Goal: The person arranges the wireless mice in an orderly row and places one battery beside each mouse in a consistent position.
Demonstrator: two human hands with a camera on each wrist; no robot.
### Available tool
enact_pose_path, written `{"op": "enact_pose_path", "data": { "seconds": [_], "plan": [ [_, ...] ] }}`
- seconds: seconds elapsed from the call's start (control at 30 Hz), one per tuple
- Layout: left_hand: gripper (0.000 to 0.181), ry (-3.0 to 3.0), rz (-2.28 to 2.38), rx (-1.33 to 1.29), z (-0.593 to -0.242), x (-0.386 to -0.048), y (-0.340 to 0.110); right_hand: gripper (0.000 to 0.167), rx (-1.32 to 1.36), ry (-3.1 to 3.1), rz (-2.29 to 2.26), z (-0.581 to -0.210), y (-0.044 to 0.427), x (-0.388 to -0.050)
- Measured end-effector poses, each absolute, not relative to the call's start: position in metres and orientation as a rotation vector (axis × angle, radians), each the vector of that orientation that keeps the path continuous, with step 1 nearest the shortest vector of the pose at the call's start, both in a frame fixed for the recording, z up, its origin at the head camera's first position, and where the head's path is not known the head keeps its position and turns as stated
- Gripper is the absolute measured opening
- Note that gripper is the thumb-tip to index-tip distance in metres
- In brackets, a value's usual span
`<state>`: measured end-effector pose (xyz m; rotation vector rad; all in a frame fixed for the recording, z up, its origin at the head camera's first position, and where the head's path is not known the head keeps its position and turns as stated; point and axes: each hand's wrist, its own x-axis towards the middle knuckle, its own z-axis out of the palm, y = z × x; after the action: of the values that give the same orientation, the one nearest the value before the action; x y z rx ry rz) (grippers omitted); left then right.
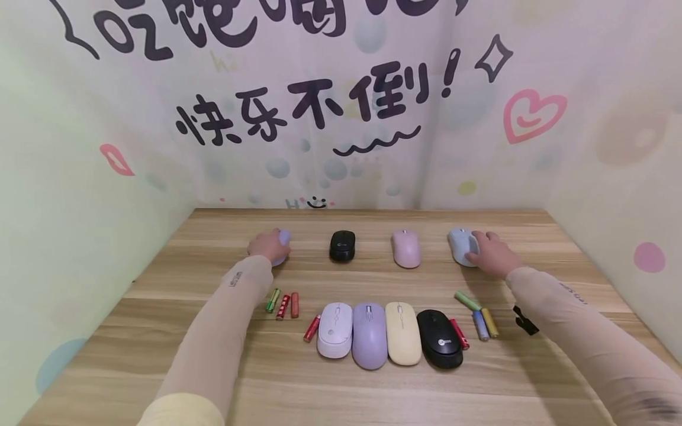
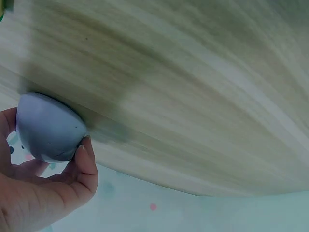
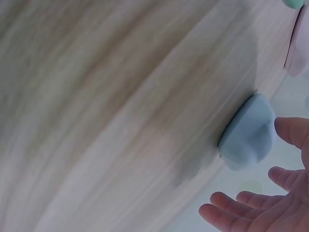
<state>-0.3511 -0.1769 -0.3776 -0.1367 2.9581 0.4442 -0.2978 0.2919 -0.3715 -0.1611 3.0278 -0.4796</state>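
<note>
At the back left of the table, my left hand holds a lavender computer mouse. The left wrist view has the thumb and fingers curled round the sides of that mouse, which sits at the tabletop. Over at the back right, my right hand is beside a light blue mouse. In the right wrist view its fingers are spread and extended, and the thumb is close to the blue mouse; whether it touches cannot be told. Between the hands stand a black mouse and a pink mouse.
Nearer, a white mouse, a purple mouse, a cream mouse and a black mouse form a row. Batteries lie about: red, green, blue. A printed cloth hangs behind the table.
</note>
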Motion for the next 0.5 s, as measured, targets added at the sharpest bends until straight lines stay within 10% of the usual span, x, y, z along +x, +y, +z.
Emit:
{"op": "enact_pose_path", "data": {
  "seconds": [0.5],
  "plan": [
    [0.076, 3.041, 0.571, 0.079, -0.362, -0.316, -0.168, 0.064, -0.294, 3.091, -0.594, -0.342, 0.290, -0.276]
  ]
}}
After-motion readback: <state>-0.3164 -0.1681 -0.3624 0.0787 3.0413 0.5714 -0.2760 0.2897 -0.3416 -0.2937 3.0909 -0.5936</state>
